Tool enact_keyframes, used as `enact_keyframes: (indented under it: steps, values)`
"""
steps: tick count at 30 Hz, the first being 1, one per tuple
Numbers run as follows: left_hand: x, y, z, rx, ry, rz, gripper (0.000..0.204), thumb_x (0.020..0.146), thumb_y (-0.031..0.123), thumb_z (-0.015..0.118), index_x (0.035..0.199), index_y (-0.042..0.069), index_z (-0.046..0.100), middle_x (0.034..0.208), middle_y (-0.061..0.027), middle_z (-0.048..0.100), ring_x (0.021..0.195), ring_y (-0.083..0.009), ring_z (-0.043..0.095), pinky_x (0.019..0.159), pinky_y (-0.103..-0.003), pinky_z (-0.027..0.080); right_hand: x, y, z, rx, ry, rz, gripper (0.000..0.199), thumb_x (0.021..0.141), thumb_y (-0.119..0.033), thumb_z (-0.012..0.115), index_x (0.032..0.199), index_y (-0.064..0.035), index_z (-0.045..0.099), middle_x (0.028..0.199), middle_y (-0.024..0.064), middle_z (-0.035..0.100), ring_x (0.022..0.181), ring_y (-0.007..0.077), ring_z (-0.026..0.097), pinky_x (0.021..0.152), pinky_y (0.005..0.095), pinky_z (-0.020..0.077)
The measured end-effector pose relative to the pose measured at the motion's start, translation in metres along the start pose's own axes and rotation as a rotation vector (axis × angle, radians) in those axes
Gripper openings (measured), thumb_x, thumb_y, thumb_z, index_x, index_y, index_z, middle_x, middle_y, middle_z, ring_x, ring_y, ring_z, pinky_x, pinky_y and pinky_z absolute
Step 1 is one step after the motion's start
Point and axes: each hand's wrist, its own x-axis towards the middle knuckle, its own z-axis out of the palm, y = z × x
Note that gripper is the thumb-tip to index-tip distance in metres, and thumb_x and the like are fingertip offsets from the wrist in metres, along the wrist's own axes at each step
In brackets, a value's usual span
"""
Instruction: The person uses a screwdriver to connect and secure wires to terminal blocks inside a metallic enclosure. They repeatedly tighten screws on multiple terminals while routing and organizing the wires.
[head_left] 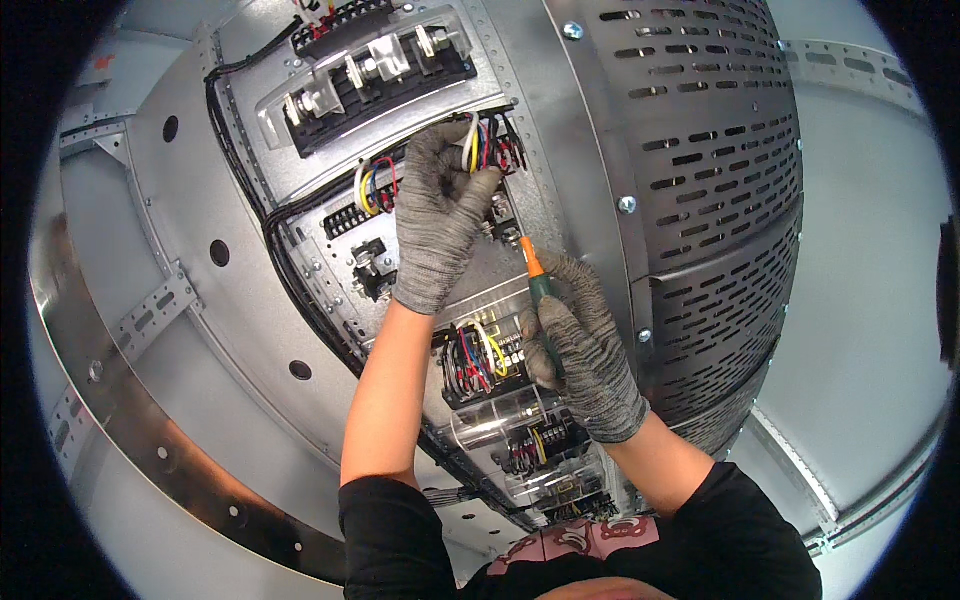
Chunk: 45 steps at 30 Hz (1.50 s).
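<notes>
My left hand, in a grey knit glove, reaches up to a metal panel. Its fingers are closed at a bundle of white, yellow, blue and red wires that runs into a black terminal block; the fingertips are partly hidden. Lower and to the right, my gloved right hand is wrapped round a slim hand tool with a green grip and an orange tapered end. That end points up toward a small metal terminal, and its exact tip is hard to make out.
Above the hands sits a large terminal block under a clear cover. Black cable runs down the panel's left side. Another wired terminal block lies between my forearms. A slotted metal cover bulges at the right.
</notes>
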Motion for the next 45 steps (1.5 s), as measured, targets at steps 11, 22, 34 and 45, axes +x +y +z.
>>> enact_keyframes:
  steps: [11,22,34,45]
  values:
    - [-0.007,-0.009,0.002,0.206,0.058,0.123,0.05,0.079,-0.002,0.067,0.124,0.006,0.046,0.091,-0.0023,0.061,0.07,-0.0049,0.051,0.063,-0.018,0.044,0.0,0.005,-0.002,0.101,-0.018,-0.013,0.045,0.097,-0.023,0.054,0.138,-0.0148,0.037,0.085,0.004,0.055,0.05,0.0058,0.048,0.042,0.0187,0.038]
    - [-0.008,-0.017,0.006,0.179,0.038,0.208,0.052,0.076,-0.01,0.056,0.123,0.005,0.041,0.108,-0.0074,0.057,0.096,-0.0115,0.059,0.079,-0.023,0.05,-0.009,-0.008,0.001,0.701,-0.095,0.059,0.044,0.098,-0.021,0.05,0.139,-0.0114,0.037,0.089,0.0059,0.055,0.053,0.0079,0.048,0.044,0.0208,0.0412]
    - [-0.005,-0.009,0.004,0.109,-0.004,0.122,0.056,0.074,-0.014,0.054,0.125,0.003,0.037,0.112,-0.0121,0.057,0.102,-0.0158,0.06,0.083,-0.024,0.05,-0.008,-0.008,0.002,0.734,-0.1,0.053,0.045,0.098,-0.021,0.047,0.141,-0.0092,0.036,0.092,0.006,0.052,0.053,0.0064,0.043,0.043,0.0194,0.0398]
    - [-0.002,-0.01,0.0,0.135,0.019,0.123,0.057,0.073,-0.006,0.064,0.124,0.006,0.041,0.093,-0.0015,0.063,0.06,-0.0013,0.04,0.054,-0.016,0.037,-0.009,-0.009,0.001,0.646,-0.112,0.041,0.05,0.098,-0.022,0.049,0.143,-0.0096,0.033,0.091,0.0039,0.049,0.055,0.0046,0.043,0.044,0.0182,0.0385]
